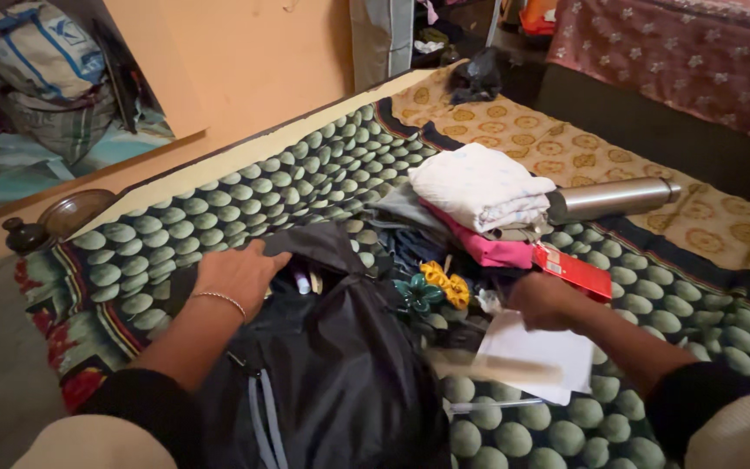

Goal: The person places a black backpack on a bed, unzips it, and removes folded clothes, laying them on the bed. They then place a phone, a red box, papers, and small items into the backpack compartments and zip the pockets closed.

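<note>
Backpack (pixel 340 382) lies under left hand (pixel 240 274); right hand (pixel 544 300) beside it touches paper (pixel 549 352).

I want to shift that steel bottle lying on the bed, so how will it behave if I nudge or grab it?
The steel bottle lies on its side on the patterned bedcover, so a nudge would probably roll it, though the soft cover may slow it. Its smooth metal skin looks somewhat slippery. It is rigid, and it butts against the folded clothes, which might block rolling that way.

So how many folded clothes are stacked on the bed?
3 at least: a white cloth on top, a grey one peeking under it, a pink one at the bottom. More may be hidden beneath.
</note>
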